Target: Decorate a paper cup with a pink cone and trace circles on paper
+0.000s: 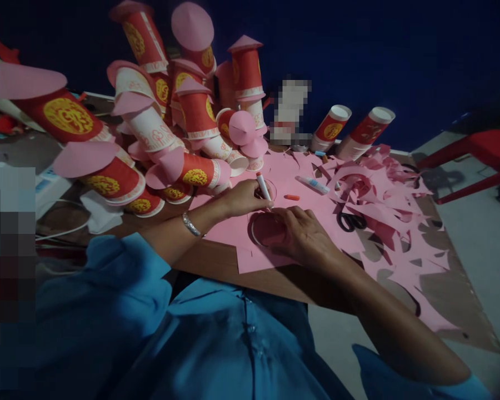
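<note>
My left hand [244,198], with a silver bracelet at the wrist, grips a white marker [263,188] with an orange end, its tip pointed down at the pink paper [220,223]. My right hand [306,233] is closed at the edge of a thin-rimmed round ring [255,232] lying on that paper. The fingers hide part of the ring, so its exact kind is unclear. Just beyond the hands, a drawn circle [274,189] shows on the sheet. An orange marker cap [292,197] lies to the right of the marker.
Red and white paper cups [198,114] with pink cone tops are stacked at the left and back. Two cup stacks [332,128] stand behind. A glue tube [312,184], black-handled scissors [352,221] and pink paper scraps [383,205] lie rightward. A red stool [483,150] stands beyond the table.
</note>
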A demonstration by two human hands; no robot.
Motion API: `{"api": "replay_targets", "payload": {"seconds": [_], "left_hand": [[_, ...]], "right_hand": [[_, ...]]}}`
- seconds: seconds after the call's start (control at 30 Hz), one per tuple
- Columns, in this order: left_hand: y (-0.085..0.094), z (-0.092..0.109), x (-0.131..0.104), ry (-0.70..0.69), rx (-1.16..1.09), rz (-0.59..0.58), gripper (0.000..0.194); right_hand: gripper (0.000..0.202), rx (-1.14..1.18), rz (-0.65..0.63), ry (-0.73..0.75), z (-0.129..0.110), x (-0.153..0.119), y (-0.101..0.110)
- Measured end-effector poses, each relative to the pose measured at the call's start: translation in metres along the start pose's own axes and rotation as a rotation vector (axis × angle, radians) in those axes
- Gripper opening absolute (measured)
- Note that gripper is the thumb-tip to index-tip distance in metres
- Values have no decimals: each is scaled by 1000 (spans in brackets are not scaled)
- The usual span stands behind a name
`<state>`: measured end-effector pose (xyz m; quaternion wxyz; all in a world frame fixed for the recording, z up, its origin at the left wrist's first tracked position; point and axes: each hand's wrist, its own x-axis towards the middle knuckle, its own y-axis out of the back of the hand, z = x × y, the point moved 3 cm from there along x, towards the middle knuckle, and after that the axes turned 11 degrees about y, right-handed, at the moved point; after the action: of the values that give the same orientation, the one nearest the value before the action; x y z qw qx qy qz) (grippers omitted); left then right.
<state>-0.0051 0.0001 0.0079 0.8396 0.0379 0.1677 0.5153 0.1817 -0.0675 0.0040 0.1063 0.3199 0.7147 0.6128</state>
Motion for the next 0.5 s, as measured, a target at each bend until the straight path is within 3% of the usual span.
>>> {"api": "replay_targets", "payload": {"seconds": [0.17, 0.5], "left_hand": [[1, -1, -1, 19, -11, -14, 8], [16, -9, -19, 57, 75, 101, 11]], "right_hand": [[64, -12, -3, 21, 0, 0, 1], [66, -1, -7, 7, 0, -1, -1]]}}
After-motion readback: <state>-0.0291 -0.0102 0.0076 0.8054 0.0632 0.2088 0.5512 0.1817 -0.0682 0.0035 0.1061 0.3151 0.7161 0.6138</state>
